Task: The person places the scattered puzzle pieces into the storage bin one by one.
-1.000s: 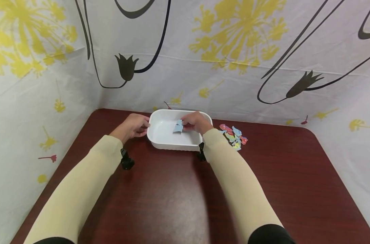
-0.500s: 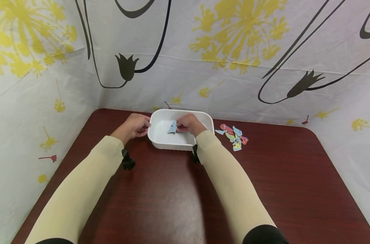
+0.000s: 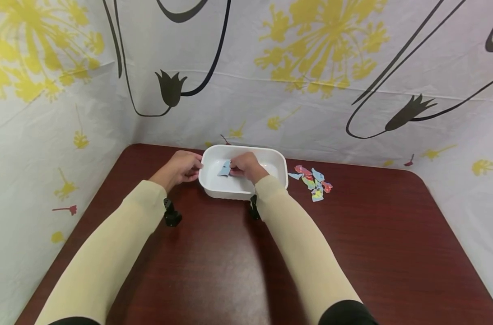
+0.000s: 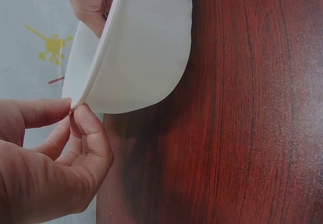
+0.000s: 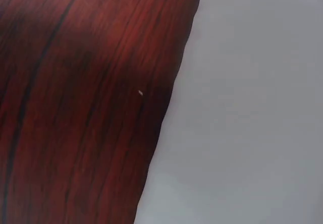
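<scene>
A white rectangular tub (image 3: 230,195) with rounded corners stands at the back of the table. At its left end my left hand (image 3: 183,166) pinches the rim; the left wrist view shows thumb and fingers (image 4: 91,133) closed on the edge. My right hand (image 3: 246,166) reaches down inside the tub and pinches a torn light-blue piece of paper (image 3: 224,169) near the tub's left half. In the right wrist view only the tub's outer wall (image 5: 242,103) shows, with the hand itself out of sight.
Several torn colourful paper pieces (image 3: 310,181) lie in a loose pile to the right of the tub. The dark red wooden table (image 3: 206,266) meets a white patterned cloth (image 3: 238,104) behind and at both sides.
My right hand has moved left inside the tub, carrying the light-blue paper piece with it. The left hand has stayed at the rim. More of the paper pile now shows.
</scene>
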Demonstrator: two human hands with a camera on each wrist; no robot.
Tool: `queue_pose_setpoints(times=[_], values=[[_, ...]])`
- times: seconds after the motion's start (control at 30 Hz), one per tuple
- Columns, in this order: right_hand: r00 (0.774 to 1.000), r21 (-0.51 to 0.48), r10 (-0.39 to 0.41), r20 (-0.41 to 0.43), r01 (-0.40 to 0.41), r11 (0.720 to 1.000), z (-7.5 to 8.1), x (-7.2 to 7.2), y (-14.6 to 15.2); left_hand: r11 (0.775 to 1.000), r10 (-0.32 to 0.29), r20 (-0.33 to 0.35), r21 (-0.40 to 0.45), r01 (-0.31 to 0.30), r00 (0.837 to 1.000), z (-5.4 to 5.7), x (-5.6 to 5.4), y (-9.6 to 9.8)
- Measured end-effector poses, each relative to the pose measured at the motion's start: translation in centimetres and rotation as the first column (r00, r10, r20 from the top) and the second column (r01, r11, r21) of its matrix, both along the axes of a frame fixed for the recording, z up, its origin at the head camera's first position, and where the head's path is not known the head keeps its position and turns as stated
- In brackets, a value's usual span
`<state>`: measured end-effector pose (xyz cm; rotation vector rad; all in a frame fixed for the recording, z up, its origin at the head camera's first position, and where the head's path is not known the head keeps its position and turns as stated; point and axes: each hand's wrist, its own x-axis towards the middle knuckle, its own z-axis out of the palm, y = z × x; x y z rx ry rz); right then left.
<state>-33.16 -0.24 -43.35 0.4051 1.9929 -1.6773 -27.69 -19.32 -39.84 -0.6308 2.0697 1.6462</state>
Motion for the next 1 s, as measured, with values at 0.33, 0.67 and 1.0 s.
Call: queue_pose_setpoints(times=[0.33,0.67,1.0], values=[[0.999,0.026,-0.033,-0.007,0.033,0.999,0.2,0.4,-0.9,1.000,-0.009,0.009,0.002,0.009,1.000,-0.1,0.1,0.0],[0.999,0.229,-0.033,-0.037,0.041,0.973,-0.1,-0.5,-2.3,1.000,-0.008,-0.001,0.002,0.008,1.000,-0.2,-0.1,-0.1],[0.999,0.291,-0.002,-0.039,0.013,0.957,0.2,-0.2,-2.9,1.000,0.000,-0.003,0.009,0.000,1.000,-0.1,0.0,-0.1]])
